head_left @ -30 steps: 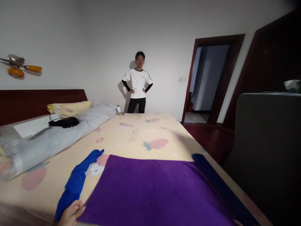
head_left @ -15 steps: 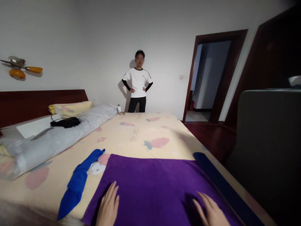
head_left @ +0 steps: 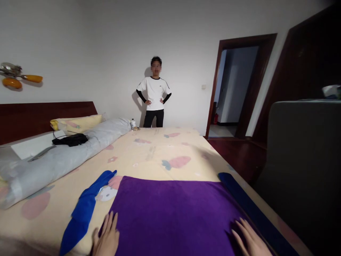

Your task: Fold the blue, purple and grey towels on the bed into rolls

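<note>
- Spread flat across the near part of the bed (head_left: pixel 147 153), close to its right edge: purple cloth (head_left: pixel 173 209); far edge almost straight, both far corners in view, near end cut off.
- At the left edge of the purple cloth: left hand (head_left: pixel 106 234), open and back upward, fingers stretched forward.
- Over the right part of the purple cloth: right hand (head_left: pixel 250 238), likewise open, with a shadow beside the fingers; cannot tell whether touching or just above.
- Left of the purple cloth, apart from it: bright blue cloth (head_left: pixel 84 206), bunched lengthwise, running down toward the near edge of the bed.
- Along the right edge of the bed, just beside the purple cloth: dark blue strip (head_left: pixel 247 201), narrow and flat.
- Along the headboard (head_left: pixel 50 109) side: long pale grey bundle (head_left: pixel 66 160); on top, a black item (head_left: pixel 70 139), and just beside it a white flat-sided object (head_left: pixel 33 145); behind, a yellow pillow (head_left: pixel 80 123).
- By the far left corner of the bed: small bottle (head_left: pixel 133 124), upright; contents too small to tell.
- Beyond the far edge: person (head_left: pixel 153 94) standing, hands on hips.
</note>
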Action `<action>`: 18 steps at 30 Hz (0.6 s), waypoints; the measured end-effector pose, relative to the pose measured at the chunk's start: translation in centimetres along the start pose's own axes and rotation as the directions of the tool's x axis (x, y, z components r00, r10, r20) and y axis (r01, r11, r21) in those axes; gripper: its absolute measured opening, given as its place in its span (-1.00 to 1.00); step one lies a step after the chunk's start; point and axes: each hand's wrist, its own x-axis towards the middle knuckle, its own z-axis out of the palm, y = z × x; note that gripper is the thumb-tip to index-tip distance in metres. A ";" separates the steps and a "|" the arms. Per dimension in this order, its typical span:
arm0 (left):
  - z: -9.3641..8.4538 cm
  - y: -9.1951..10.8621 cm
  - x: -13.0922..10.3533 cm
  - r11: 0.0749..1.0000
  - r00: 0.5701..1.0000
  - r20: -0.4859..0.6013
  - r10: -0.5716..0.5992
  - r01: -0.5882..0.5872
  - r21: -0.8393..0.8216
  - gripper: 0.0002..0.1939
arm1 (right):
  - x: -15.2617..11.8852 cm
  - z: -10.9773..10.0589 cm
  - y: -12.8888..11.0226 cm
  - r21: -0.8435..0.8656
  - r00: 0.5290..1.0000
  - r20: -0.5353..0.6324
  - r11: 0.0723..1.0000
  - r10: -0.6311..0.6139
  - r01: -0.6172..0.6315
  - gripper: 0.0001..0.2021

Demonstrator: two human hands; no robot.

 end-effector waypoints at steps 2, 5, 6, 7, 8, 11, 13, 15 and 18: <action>-1.8 4.1 1.0 0.984 0.987 -0.039 0.156 -0.159 -0.085 -0.35 | 3.0 0.4 -5.4 0.098 0.996 0.084 0.995 -0.036 0.028 -0.37; -4.0 12.1 2.7 0.881 0.911 -0.071 0.406 -0.411 -0.235 -0.33 | 7.4 1.9 -14.4 0.306 0.928 0.306 0.945 -0.211 0.115 -0.38; -4.3 14.7 3.4 0.848 0.887 -0.073 0.456 -0.458 -0.267 -0.34 | 8.6 2.7 -16.9 0.363 0.896 0.354 0.923 -0.267 0.132 -0.39; -4.4 17.1 4.0 0.822 0.867 -0.063 0.495 -0.490 -0.289 -0.36 | 9.7 3.6 -19.0 0.401 0.862 0.396 0.904 -0.317 0.148 -0.39; -4.2 19.1 4.8 0.804 0.851 -0.051 0.523 -0.512 -0.303 -0.37 | 10.6 4.4 -20.5 0.413 0.837 0.427 0.897 -0.343 0.157 -0.39; -3.1 22.0 7.5 0.810 0.854 -0.011 0.520 -0.498 -0.309 -0.40 | 12.8 6.5 -21.2 0.336 0.805 0.490 0.924 -0.336 0.182 -0.40; -2.5 20.9 9.8 0.861 0.895 0.019 0.445 -0.422 -0.284 -0.42 | 13.8 7.2 -18.7 0.221 0.829 0.495 0.961 -0.259 0.168 -0.39; -2.3 17.8 12.2 0.910 0.934 0.050 0.353 -0.330 -0.251 -0.43 | 14.5 7.3 -14.5 0.085 0.868 0.479 0.991 -0.133 0.105 -0.37; -2.4 11.5 15.0 0.957 0.972 0.095 0.216 -0.192 -0.215 -0.41 | 15.1 7.1 -7.2 -0.110 0.889 0.452 0.994 0.075 -0.028 -0.34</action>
